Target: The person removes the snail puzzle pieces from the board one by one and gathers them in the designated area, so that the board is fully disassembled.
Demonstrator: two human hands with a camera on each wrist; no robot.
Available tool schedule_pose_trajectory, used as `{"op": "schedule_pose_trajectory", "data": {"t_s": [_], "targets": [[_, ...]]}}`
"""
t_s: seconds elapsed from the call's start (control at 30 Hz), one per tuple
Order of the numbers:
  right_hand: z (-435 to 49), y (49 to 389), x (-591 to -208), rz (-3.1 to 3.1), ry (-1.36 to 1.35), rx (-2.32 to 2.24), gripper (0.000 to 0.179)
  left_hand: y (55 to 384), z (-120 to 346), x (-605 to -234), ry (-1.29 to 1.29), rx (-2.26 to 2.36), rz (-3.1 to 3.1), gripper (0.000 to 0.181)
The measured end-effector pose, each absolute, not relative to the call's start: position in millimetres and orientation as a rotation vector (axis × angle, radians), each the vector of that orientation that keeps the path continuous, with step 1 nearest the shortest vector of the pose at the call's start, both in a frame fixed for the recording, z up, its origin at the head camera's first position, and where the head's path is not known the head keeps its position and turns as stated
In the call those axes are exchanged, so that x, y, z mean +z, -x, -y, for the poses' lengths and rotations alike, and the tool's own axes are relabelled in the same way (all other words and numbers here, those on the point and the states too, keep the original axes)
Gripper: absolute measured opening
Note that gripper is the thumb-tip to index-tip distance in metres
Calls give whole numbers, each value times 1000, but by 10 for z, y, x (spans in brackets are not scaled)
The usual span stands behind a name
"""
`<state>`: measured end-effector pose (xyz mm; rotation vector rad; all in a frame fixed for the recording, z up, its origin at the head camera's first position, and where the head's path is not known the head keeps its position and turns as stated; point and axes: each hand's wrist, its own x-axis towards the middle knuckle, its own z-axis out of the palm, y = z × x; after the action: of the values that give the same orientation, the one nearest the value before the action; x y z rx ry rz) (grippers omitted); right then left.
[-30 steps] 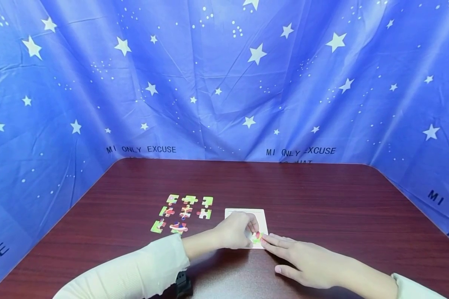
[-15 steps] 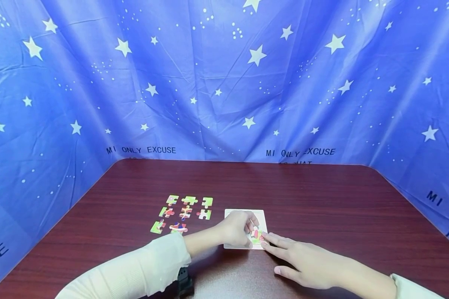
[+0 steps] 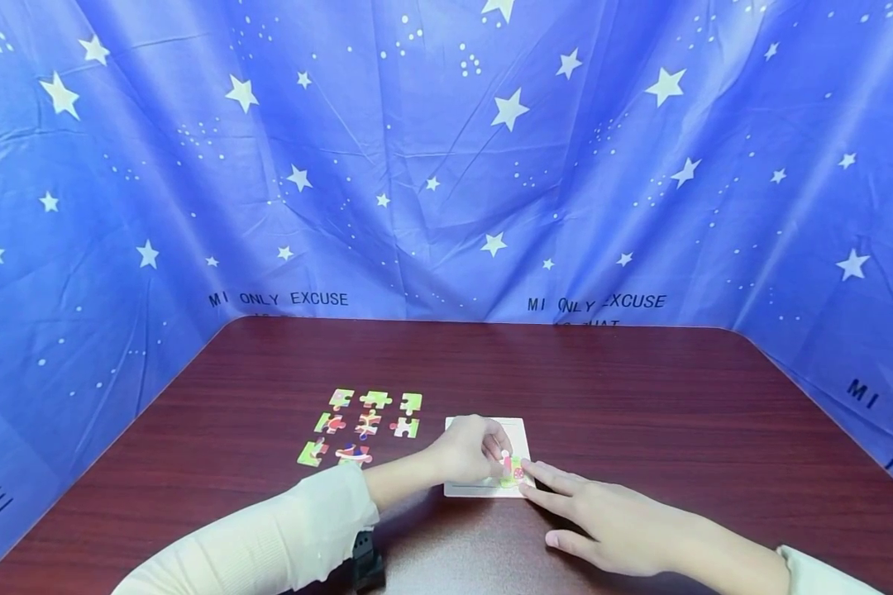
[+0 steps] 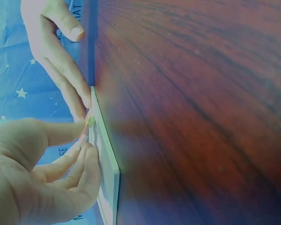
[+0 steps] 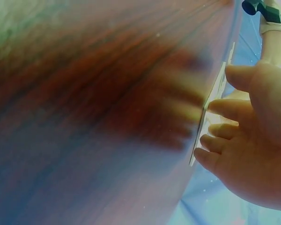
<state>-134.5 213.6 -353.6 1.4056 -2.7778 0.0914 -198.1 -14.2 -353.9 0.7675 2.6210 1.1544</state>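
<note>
My left hand [image 3: 467, 448] is over a small white puzzle tray [image 3: 476, 489], pinching a green, red and white puzzle piece [image 3: 511, 472] between thumb and fingers. In the left wrist view that puzzle piece [image 4: 88, 123] is tilted, close over the tray's surface [image 4: 113, 180]. My right hand [image 3: 621, 522] lies to the right with its fingers extended. Its fingertips are right at the tray's right edge and the piece's side. From the right wrist view, the fingers of the right hand [image 5: 243, 126] line up along the tray's edge. The left hand covers much of the tray's middle.
Several loose jigsaw pieces [image 3: 368, 424] lie in rows left of the tray, just beyond the left forearm. They stand on a dark red wooden table [image 3: 603, 388]. A blue curtain with stars [image 3: 446, 165] hangs around the table's back and sides.
My left hand has shifted slightly up, with the piece turning a little over the tray's lower right corner. The right hand and the loose pieces stay where they were.
</note>
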Motion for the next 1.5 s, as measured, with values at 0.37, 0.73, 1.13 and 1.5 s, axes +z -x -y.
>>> {"op": "schedule_pose_trajectory", "data": {"t_s": [0.37, 0.73, 1.13, 1.5], "targets": [[-2117, 1370, -3514, 2821, -1392, 135, 57, 2045, 276, -3500, -651, 1171, -2663, 13], [-1979, 1480, -3485, 2799, -1428, 144, 51, 2126, 508, -3477, -587, 1253, -2609, 13], [-1674, 1629, -3430, 2870, -1439, 140, 47, 2126, 822, -3398, -526, 1210, -2650, 14], [-1577, 1704, -3445, 2895, -1445, 135, 45, 2116, 1175, -3365, -494, 1191, -2540, 20]]}}
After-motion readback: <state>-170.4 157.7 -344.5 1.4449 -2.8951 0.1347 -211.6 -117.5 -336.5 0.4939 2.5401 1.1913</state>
